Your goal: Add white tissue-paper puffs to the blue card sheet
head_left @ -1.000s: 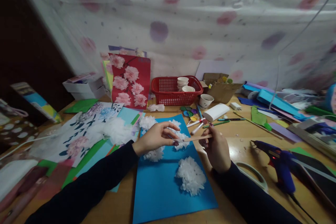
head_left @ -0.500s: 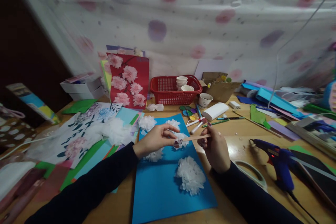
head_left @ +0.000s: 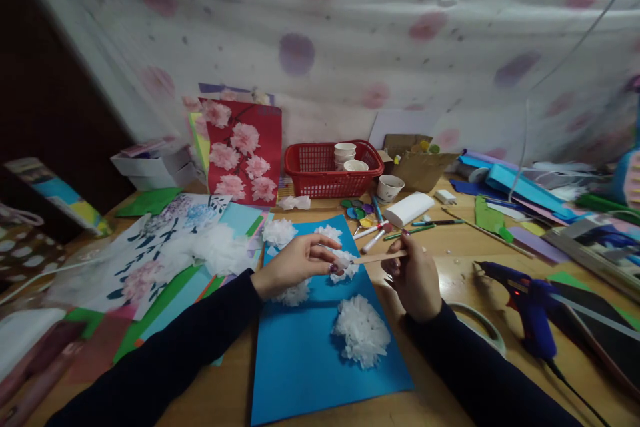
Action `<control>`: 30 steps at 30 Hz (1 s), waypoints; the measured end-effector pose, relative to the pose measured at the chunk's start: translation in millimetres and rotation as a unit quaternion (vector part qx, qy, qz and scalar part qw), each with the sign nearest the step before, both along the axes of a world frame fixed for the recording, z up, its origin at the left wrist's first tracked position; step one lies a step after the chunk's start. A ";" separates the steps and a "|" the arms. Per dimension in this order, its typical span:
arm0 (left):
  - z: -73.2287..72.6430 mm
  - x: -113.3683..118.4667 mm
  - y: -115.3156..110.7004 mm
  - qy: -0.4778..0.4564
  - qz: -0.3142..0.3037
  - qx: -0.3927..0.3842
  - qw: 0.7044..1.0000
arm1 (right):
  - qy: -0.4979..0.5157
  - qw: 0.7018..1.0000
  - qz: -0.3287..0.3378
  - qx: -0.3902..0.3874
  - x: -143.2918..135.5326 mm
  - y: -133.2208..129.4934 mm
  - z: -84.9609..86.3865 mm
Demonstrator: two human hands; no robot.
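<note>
Over the blue sheet [head_left: 295, 367], my left hand [head_left: 300, 263] is closed in a pinch, its thumb and fingertips close together. What they hold, if anything, is too small to make out. A flat wooden craft stick [head_left: 377, 257] is gripped in my right hand [head_left: 415, 277], pointing left, its tip just short of my left fingertips. Behind and below the fingers lies a white paper flower [head_left: 347, 270]. Others sit around it on the sheet, among them a white paper flower [head_left: 280, 232] at the far left corner and a larger white paper flower [head_left: 363, 332] nearer me.
A blue glue gun [head_left: 525, 300] with a lit red light and a roll of tape [head_left: 493, 333] lie right. Behind stand a red basket [head_left: 325, 185] with cups, a paper cup [head_left: 390, 187] and a red card with pink flowers [head_left: 273, 153]. White tissue [head_left: 225, 250] lies left.
My right hand has shifted slightly right and up, drawing the wooden stick's tip away from my left fingertips. The left hand stays pinched in nearly the same place.
</note>
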State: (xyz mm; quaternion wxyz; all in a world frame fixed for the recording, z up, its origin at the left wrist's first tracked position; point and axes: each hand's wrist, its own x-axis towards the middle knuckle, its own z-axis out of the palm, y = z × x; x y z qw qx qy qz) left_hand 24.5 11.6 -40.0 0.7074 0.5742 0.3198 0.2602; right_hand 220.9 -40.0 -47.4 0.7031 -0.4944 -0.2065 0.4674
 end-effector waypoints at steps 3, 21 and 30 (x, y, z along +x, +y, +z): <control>-0.1 1.0 -0.8 0.009 0.002 0.005 1.000 | 0.004 1.000 0.006 -0.002 -2.5 -1.4 0.7; -3.8 1.7 -1.8 -0.014 0.022 -0.010 1.000 | 0.019 0.999 -0.020 -0.020 1.3 0.1 -3.4; 0.2 4.0 -5.0 0.007 0.034 0.010 0.999 | -0.004 1.000 0.001 0.010 -0.5 -1.7 -3.8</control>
